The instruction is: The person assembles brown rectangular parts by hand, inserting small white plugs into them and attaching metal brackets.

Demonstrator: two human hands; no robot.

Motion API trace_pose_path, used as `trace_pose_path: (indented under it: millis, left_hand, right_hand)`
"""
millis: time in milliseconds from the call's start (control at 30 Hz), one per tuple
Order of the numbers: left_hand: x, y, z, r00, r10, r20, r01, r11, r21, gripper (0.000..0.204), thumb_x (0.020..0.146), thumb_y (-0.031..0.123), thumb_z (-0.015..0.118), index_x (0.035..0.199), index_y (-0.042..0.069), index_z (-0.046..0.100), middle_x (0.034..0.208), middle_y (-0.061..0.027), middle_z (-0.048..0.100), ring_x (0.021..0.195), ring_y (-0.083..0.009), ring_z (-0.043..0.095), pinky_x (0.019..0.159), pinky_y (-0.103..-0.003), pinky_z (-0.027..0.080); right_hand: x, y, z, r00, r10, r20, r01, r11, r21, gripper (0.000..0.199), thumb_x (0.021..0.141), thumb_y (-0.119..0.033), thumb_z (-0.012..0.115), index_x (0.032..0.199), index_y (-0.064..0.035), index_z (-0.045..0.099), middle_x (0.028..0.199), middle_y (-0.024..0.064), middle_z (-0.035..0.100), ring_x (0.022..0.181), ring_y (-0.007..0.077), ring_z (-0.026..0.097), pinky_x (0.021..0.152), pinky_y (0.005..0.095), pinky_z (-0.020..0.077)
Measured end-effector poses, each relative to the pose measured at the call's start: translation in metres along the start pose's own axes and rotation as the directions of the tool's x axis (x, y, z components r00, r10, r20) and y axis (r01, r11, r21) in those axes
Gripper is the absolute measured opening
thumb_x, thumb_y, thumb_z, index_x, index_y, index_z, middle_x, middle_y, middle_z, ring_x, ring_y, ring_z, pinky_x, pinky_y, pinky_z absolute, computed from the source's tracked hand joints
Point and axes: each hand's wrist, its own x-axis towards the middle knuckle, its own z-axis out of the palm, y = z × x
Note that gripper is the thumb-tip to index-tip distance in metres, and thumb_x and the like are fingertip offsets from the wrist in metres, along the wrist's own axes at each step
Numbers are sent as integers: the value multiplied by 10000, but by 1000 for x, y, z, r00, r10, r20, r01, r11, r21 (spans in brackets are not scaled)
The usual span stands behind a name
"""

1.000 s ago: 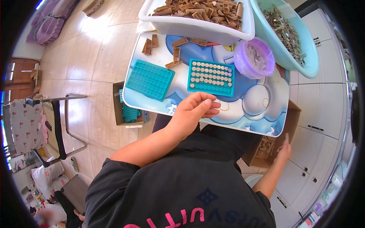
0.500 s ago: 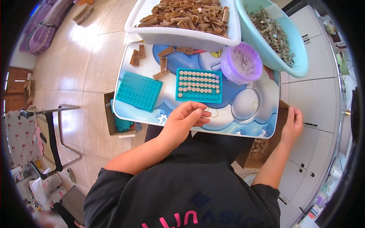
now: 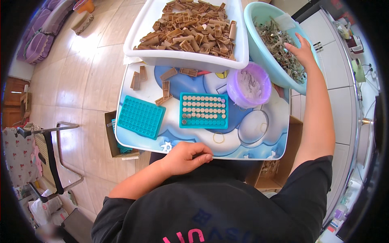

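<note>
My right hand (image 3: pixel 302 50) reaches over the turquoise tub (image 3: pixel 259 50), its fingers spread above a heap of small clear and silvery pieces (image 3: pixel 279 46). At the table's near edge my left hand (image 3: pixel 186 157) rests closed, fingers curled and thumb pressed against them; whatever it may hold is hidden. Mid-table lies a teal tray (image 3: pixel 204 127) with rows of small pale round discs (image 3: pixel 204 104). Its lowest row is mostly unfilled, with one greyish disc at the left end. A second teal tray (image 3: pixel 139 117) with unfilled round pockets lies to the left.
A white bin (image 3: pixel 186 60) of brown plastic pieces (image 3: pixel 190 28) stands at the far side. Beside it is a purple tub (image 3: pixel 265 91) with whitish contents. Loose brown pieces (image 3: pixel 165 87) and a thin ring (image 3: pixel 214 137) lie on the table. Cardboard boxes (image 3: pixel 293 141) flank it below.
My right hand has gone from beside the table's right edge up over the turquoise tub. My left hand has drawn back from the tray to the near edge. The whole view has shifted slightly.
</note>
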Motion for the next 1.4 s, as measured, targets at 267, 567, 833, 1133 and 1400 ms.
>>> trace_pose_path:
  millis: [267,567,833,1133,1400]
  left_hand:
    - [3,-6,0,998,48,-46,-52,996,-73,137,908,108,544,904,-14,605,808,-84,666,759,-142,661,670,-252,527]
    - [1,-8,4,992,56,-110,-64,995,-74,95,881,127,580,904,42,617,761,-63,646,701,-168,643,632,-267,496]
    - [1,-8,8,988,37,-149,-49,995,-81,96,883,122,581,903,36,619,758,-58,640,689,-158,633,629,-260,496]
    - [1,-8,6,990,64,-128,-68,997,-26,85,880,109,577,917,42,616,762,-63,640,702,-175,635,635,-273,494]
    - [2,-8,4,994,61,-88,-62,998,-13,123,906,93,541,928,-13,601,798,-74,662,735,-132,652,657,-248,522]
  right_hand:
    - [27,-4,32,893,274,358,-163,937,-310,969,556,-510,758,1374,-170,367,1379,269,287,1278,369,320,1055,423,282]
    - [43,-2,-60,989,145,-16,-137,963,231,174,740,-156,616,907,-118,586,738,-20,577,623,87,509,476,246,353]
    - [41,-38,-39,997,-64,-46,65,998,2,264,741,-188,615,981,-80,594,868,75,633,821,197,597,690,343,464]
    - [9,-99,71,995,72,70,-26,861,-508,518,736,-313,648,1192,-93,534,1176,176,558,1016,313,579,891,432,447]
    - [50,-51,27,965,101,241,-69,988,-139,541,684,-221,682,1182,-51,556,1008,172,635,803,242,642,638,385,524]
